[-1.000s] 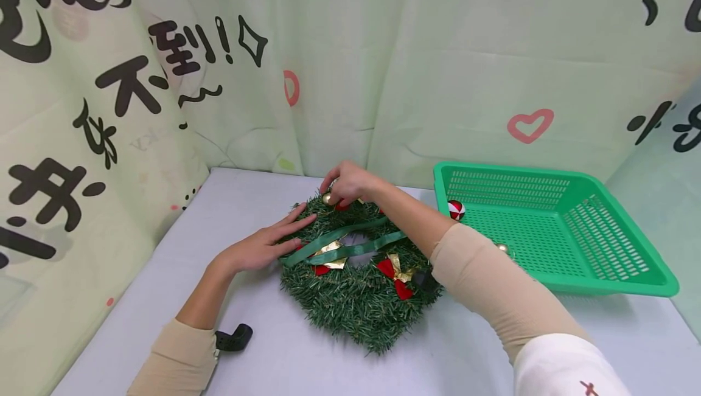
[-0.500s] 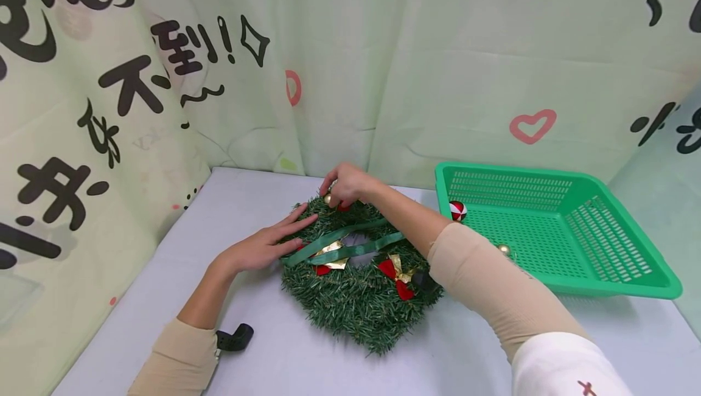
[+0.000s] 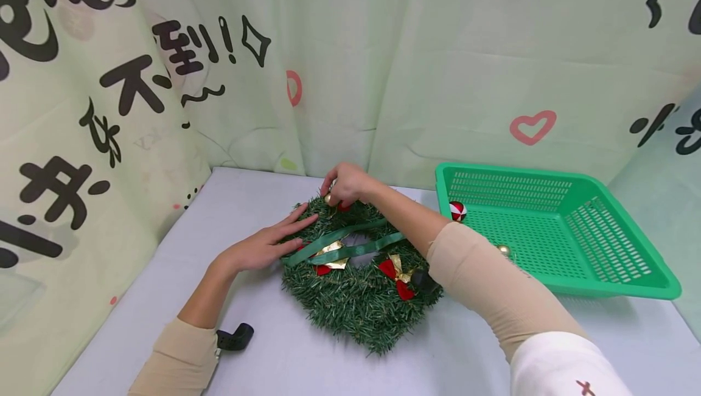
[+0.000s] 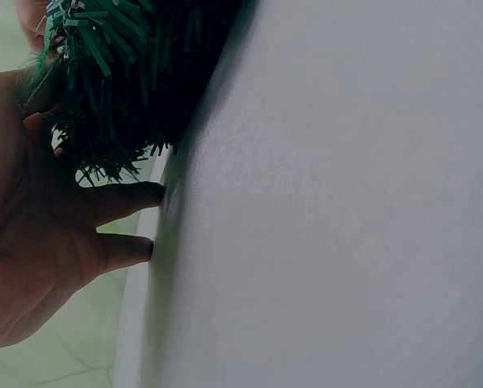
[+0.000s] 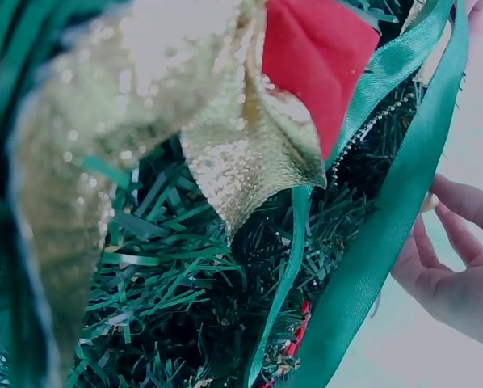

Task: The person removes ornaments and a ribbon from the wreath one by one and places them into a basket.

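Observation:
A green tinsel wreath lies on the table, with red-and-gold bows and a green ribbon across its middle. At its far edge my right hand pinches a small gold ball; the right wrist view has that hand at its right edge, beyond the ribbon. My left hand rests on the wreath's left side, fingers spread and straight. In the left wrist view, two fingertips of the left hand touch the table beside the tinsel. How the gold ball is attached is hidden.
A green plastic basket stands at the right of the white table. Inside are a red-and-white ball and another gold ball. A printed curtain hangs behind and to the left. Black devices are strapped near both wrists.

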A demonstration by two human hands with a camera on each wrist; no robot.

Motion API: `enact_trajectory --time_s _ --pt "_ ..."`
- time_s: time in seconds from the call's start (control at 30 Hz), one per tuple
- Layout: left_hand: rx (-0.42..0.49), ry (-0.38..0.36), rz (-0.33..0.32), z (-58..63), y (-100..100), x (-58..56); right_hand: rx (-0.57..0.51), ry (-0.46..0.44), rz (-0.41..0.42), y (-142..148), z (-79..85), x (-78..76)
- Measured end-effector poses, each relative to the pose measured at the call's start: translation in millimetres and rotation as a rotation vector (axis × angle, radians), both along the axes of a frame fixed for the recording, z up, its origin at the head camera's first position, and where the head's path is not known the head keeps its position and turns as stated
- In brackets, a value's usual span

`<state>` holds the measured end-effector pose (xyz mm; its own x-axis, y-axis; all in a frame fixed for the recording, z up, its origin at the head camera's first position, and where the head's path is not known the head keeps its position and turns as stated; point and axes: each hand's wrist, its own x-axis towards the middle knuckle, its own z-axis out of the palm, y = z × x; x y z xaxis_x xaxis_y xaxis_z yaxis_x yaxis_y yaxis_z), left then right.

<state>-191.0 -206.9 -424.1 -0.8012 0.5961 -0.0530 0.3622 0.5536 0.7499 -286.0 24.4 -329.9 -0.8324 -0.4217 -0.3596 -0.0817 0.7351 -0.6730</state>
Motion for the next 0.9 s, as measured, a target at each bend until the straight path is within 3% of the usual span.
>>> enact_trajectory --time_s 0.47,0.9 --pt "0.0 0.008 -0.004 0.8 0 -0.5 -0.087 -0.034 -0.021 4 4.9 0.1" --pt "0.0 0.011 -0.011 0.2 0 -0.4 -0.142 -0.029 0.011 16 9.3 -1.2"
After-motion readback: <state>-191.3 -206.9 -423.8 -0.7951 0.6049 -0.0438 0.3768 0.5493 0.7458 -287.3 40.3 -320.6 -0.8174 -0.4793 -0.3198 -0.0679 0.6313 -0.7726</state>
